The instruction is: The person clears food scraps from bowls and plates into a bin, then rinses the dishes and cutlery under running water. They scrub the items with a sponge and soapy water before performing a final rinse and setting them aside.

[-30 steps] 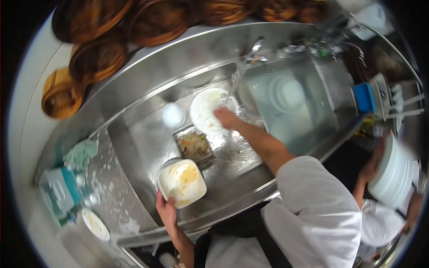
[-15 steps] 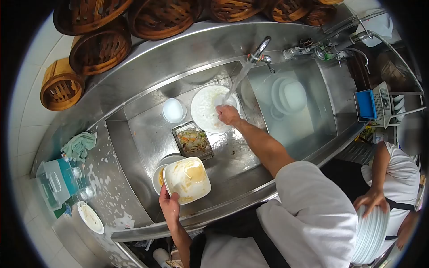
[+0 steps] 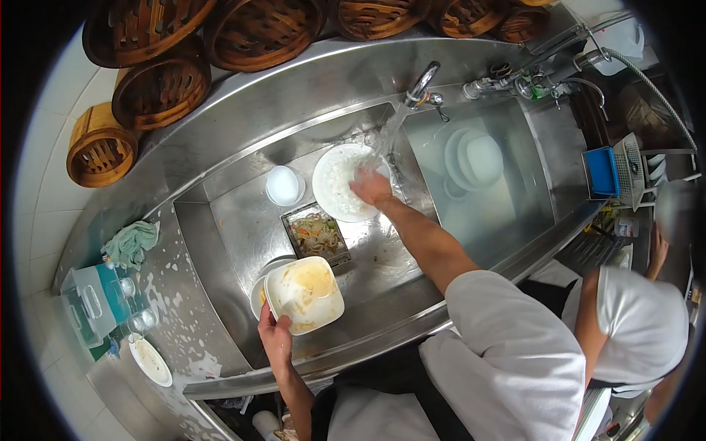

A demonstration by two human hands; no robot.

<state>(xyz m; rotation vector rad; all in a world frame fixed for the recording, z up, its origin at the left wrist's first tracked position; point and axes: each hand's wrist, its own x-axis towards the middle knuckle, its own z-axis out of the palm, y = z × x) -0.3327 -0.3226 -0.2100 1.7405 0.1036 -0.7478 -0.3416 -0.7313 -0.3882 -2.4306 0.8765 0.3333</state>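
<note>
My left hand point(image 3: 276, 334) grips the edge of a square white dish point(image 3: 305, 295) smeared with brownish residue, tilted above other plates in the sink. My right hand point(image 3: 370, 185) is over a large round white plate point(image 3: 340, 182) on the sink floor; its fingers are smeared by motion. Beside the plate, water runs from the faucet point(image 3: 425, 84). A small white bowl point(image 3: 283, 185) sits left of the plate. Between the plate and the square dish is a drain basket point(image 3: 316, 234) holding food scraps.
A water-filled basin point(image 3: 526, 198) with submerged white plates lies right. Wooden steamers point(image 3: 162, 92) line the back ledge. At left are a green cloth point(image 3: 132, 244), a clear container point(image 3: 88, 305) and an oval plate point(image 3: 150, 361). A co-worker's white sleeve point(image 3: 640, 320) is at lower right.
My right hand has shifted slightly left and down over the round plate, and the small bowl near it no longer shows. The co-worker has moved, and the held plate stack is mostly hidden.
</note>
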